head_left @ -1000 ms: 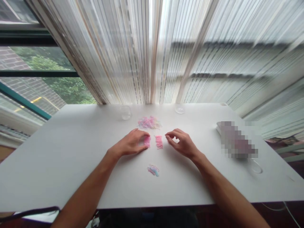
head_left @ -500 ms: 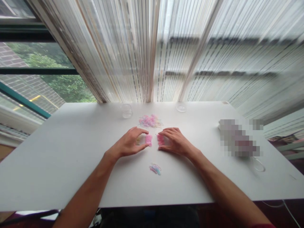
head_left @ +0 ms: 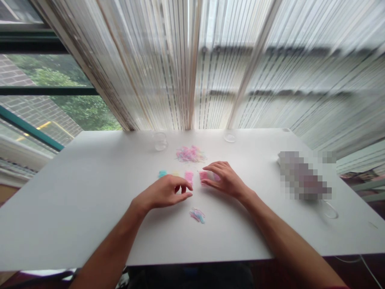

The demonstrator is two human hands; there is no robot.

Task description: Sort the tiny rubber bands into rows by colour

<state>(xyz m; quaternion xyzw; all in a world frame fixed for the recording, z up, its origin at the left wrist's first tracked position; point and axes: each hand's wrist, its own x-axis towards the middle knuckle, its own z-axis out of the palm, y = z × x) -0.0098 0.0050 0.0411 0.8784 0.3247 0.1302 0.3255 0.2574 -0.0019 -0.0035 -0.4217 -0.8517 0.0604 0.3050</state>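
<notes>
My left hand [head_left: 167, 192] is just in front of the light pink group [head_left: 188, 176], its thumb and fingers apart with nothing between them. Behind its knuckles lie a turquoise group [head_left: 162, 174] and a pale yellow group [head_left: 175, 174], partly covered. My right hand [head_left: 224, 178] is open, thumb and fingertips on either side of a deeper pink group [head_left: 203, 176]; a purple group [head_left: 216, 177] shows under its arched fingers. These groups are small, thin pastel pieces, too small to name surely. A loose mixed pile [head_left: 197, 215] of thin pastel loops lies nearer to me.
A larger mixed pastel heap [head_left: 191, 153] lies beyond my hands. Behind it stand a clear cup [head_left: 160, 141] and a clear, shallow round piece [head_left: 230, 137]. A blurred-out object [head_left: 303, 176] with a white loop lies on the right of the white table [head_left: 75, 208].
My left hand has moved off the light pink group toward me, uncovering the turquoise and yellow groups. My right hand's fingers have spread slightly around the deeper pink group.
</notes>
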